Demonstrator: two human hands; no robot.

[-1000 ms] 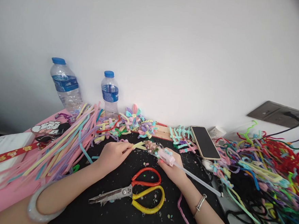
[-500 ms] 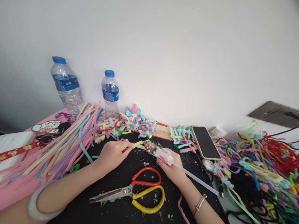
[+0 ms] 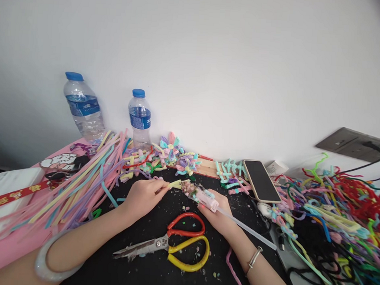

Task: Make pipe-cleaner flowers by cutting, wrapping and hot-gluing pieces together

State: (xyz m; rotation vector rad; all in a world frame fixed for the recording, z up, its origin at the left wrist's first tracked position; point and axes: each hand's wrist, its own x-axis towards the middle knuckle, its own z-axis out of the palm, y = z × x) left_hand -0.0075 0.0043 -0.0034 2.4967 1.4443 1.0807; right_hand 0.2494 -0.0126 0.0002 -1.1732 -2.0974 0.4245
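Note:
Between the fingertips of my left hand [image 3: 147, 194] is pinched a short pale-yellow pipe cleaner piece [image 3: 174, 184], its free end pointing right. My right hand [image 3: 219, 212] is wrapped round a small pink hot glue gun [image 3: 208, 200], with a clear glue stick [image 3: 249, 228] sticking out of its back. The gun's nozzle is crusted brown and meets the end of the yellow piece, or lies just beside it. Below both hands, scissors [image 3: 161, 243] with one red and one yellow handle lie on the black work surface [image 3: 154, 279], blades to the left.
Loose pipe cleaners [image 3: 86, 174] lie fanned on the left, and a tangled heap [image 3: 343, 222] covers the right. Two water bottles [image 3: 139, 117] stand by the wall. Fuzzy flowers [image 3: 172, 147], a phone [image 3: 262, 181] and a wall socket [image 3: 355, 143] with cables are behind and right.
The glue gun has shifted slightly left, bringing its nozzle closer to the yellow pipe cleaner piece. My left hand has hardly moved.

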